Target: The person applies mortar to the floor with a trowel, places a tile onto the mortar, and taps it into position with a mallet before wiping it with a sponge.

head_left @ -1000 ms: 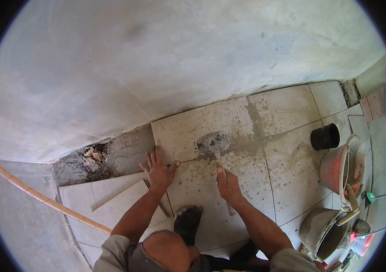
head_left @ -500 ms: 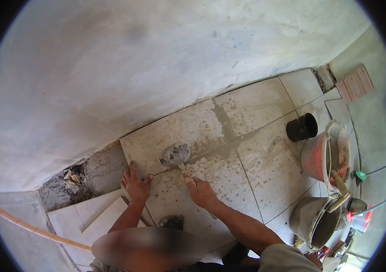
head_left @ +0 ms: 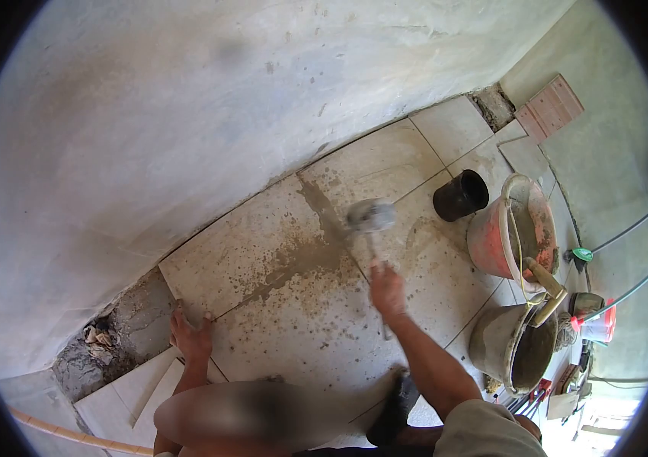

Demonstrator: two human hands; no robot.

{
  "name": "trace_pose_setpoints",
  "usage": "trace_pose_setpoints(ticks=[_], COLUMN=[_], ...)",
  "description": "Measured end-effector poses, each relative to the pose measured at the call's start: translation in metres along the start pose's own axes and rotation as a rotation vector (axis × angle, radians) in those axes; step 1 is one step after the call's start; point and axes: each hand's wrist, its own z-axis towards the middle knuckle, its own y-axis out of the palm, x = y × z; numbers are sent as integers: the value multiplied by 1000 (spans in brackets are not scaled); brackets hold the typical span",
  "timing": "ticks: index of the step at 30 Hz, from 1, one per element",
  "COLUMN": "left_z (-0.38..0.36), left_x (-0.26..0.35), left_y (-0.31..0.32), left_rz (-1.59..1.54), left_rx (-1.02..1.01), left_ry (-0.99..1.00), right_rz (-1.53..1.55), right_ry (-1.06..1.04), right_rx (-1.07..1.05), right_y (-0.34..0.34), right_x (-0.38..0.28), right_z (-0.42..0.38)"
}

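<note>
A mallet with a grey, motion-blurred head (head_left: 371,215) is held by its handle in my right hand (head_left: 388,291), over the tiles right of the wet patch. My left hand (head_left: 193,335) lies with fingers spread at the lower left corner of a large pale tile (head_left: 221,255), beside the unfinished gap in the floor. Grey wet smears (head_left: 312,255) run along the joints between tiles, with dark spots scattered around them.
A black cup (head_left: 461,196), a reddish bucket (head_left: 489,242) and a grey bucket (head_left: 491,346) stand on the right. Loose tiles (head_left: 122,404) lie at lower left, near a rubble-filled gap (head_left: 103,350). A pinkish tile (head_left: 550,109) leans by the far wall.
My right hand has moved right with the mallet, away from my left hand. The view has shifted, so floor and buckets appear further left. My left hand stays at the tile's corner.
</note>
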Motion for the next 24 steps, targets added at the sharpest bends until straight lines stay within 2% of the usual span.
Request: trace_pose_setpoints(ticks=[1,3,4,6,10,12,14,18,19,21,24], left_z=[3,13,17,25,41,38,38,41,41,41,41], left_x=[0,-19,-25,-19,-15,-7,-3,0,1,0,3], left_y=[-5,2,3,-4,-3,-4,-4,-4,-6,-5,-8], left_rz=[-57,-13,27,1,42,74,102,24,16,12,-7], left_rx=[-39,10,55,60,47,52,60,24,12,23,23], left_ry=[-56,-11,38,19,-2,40,82,29,15,34,51], right_rz=[-107,-114,-107,-49,-3,23,75,111,111,116,91], right_ry=[-49,22,19,212,196,71,43,10,6,-229,-278], right_rx=[94,229,228,211,199,115,-1,-278,-280,-291,-300], right_y=[-9,-30,-39,-50,-33,-9,-14,11,22,45,74], right_x=[21,45,51,60,56,53,-13,-71,-79,-89,-96], right_z=[10,21,22,18,8,3,-11,-20,-22,-23,-26])
